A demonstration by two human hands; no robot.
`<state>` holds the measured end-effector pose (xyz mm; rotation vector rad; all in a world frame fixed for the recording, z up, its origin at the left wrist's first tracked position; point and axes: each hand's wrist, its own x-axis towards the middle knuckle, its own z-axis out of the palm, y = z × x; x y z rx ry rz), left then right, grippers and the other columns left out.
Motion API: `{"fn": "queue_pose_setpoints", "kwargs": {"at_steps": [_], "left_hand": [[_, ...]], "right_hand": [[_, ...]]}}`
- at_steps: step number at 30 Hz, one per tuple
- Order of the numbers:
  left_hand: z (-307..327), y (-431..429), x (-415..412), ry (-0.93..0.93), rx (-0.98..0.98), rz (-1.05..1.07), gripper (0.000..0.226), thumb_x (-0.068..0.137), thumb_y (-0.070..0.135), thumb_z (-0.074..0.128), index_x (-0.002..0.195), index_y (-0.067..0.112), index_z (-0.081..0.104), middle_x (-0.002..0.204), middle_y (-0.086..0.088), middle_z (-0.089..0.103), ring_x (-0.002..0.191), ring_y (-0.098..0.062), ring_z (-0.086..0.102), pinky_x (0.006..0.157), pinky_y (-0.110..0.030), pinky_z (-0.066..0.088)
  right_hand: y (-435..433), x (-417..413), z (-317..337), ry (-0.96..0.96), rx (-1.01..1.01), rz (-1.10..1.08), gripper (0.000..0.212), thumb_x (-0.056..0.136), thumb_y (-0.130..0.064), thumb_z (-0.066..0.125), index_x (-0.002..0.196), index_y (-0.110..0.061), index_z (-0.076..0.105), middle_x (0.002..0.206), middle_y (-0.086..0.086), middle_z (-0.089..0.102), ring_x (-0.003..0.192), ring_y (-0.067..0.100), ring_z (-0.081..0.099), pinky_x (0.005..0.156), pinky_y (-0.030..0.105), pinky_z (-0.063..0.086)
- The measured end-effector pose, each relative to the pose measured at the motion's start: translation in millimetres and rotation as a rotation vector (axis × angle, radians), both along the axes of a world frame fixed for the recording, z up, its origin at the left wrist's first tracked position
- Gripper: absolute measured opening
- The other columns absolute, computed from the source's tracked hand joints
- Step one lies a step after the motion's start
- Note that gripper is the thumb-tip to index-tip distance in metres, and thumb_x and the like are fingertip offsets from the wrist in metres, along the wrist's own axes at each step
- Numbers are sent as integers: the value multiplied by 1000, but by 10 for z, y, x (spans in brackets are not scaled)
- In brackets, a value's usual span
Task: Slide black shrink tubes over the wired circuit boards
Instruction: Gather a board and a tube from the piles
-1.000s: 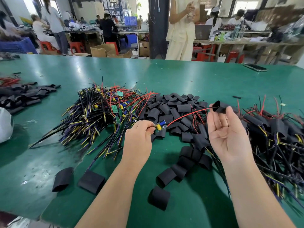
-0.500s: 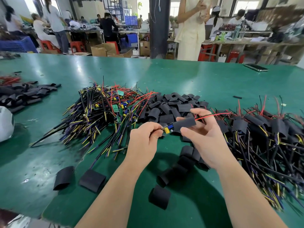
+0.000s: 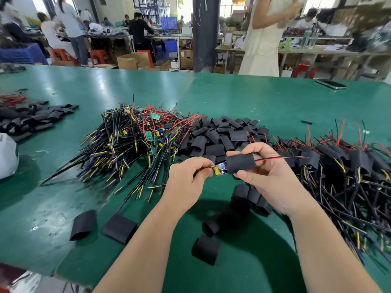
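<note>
Head: shrink tube (image 3: 240, 164) half over circuit board (image 3: 220, 169), btwn both hands.

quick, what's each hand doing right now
left hand: closed, pinching circuit board
right hand: closed, holding shrink tube

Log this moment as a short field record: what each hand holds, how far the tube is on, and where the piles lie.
left hand: pinches the small wired circuit board
right hand: grips the black shrink tube
tube progress: partly over board; yellow and blue end exposed
red wire: exits tube's right end
bare boards pile: left
loose tubes heap: centre
sleeved boards pile: right
</note>
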<state>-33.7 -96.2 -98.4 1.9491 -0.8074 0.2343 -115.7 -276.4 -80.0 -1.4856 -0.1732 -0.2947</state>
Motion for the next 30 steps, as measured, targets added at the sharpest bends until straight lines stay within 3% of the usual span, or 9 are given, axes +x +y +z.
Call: {"fn": "queue_pose_setpoints", "kwargs": {"at_steps": [6, 10, 15, 17, 20, 21, 22, 25, 30], "left_hand": [[17, 10, 0, -32, 27, 13, 13, 86, 5, 65, 89, 15, 73, 68, 15, 59, 61, -7, 48, 58, -11, 34], [28, 27, 5, -54, 36, 22, 11, 87, 5, 65, 89, 12, 74, 73, 9, 63, 65, -11, 55, 66, -18, 42], [46, 8, -24, 11, 22, 10, 13, 89, 5, 62, 91, 12, 73, 73, 9, 63, 64, -6, 53, 62, -9, 37], [48, 8, -30, 33, 21, 4, 13, 89, 6, 62, 91, 13, 72, 73, 6, 65, 65, -12, 52, 60, -12, 38], [52, 7, -35, 89, 10, 2, 12, 89, 7, 63, 91, 14, 72, 75, 0, 67, 67, -14, 54, 62, -15, 40], [54, 6, -35, 112, 6, 1, 12, 89, 7, 63, 91, 14, 72, 76, 1, 67, 68, -11, 54, 61, -12, 40], [54, 6, -35, 133, 2, -1, 12, 89, 8, 63, 90, 15, 72, 76, 3, 66, 67, -8, 54, 61, -10, 39], [44, -1, -39, 172, -13, -14, 15, 88, 9, 64, 85, 22, 70, 75, 2, 66, 65, -10, 53, 60, -15, 41], [9, -18, -51, 174, 30, -33, 16, 86, 11, 67, 84, 27, 70, 78, 3, 69, 72, -19, 61, 70, -26, 49]], "right_hand": [[-6, -51, 14, 25, -8, -31, 33, 67, -15, 80, 93, -26, 62, 111, 11, 71, 108, 27, 66, 88, 31, 54], [-4, -46, -4, 16, -188, -109, 36, 78, 4, 72, 97, -24, 59, 108, 2, 73, 104, 21, 68, 86, 29, 54], [-24, -62, 14, 50, -192, -95, 42, 79, 6, 71, 95, -31, 59, 109, 1, 73, 102, 24, 68, 87, 30, 55], [5, -52, 1, 62, -168, -86, 39, 76, -3, 75, 95, -32, 59, 109, 8, 72, 103, 30, 68, 90, 36, 54], [62, -15, -33, 96, -140, -155, 36, 68, -17, 80, 94, -34, 62, 112, 40, 55, 98, 48, 61, 96, 62, 45], [70, -8, -39, 104, -135, -169, 36, 68, -16, 80, 94, -34, 63, 112, 42, 52, 95, 48, 61, 95, 64, 44], [71, -3, -44, 106, -142, -170, 36, 71, -12, 80, 94, -33, 63, 109, 38, 57, 91, 43, 63, 92, 60, 48], [17, -14, -47, 82, -217, -142, 40, 77, 3, 75, 92, -31, 60, 101, 3, 74, 88, 17, 70, 79, 26, 54], [-25, -46, -28, 74, -204, -63, 43, 74, 13, 72, 94, -24, 65, 108, 4, 73, 100, 24, 69, 85, 31, 56]]}}
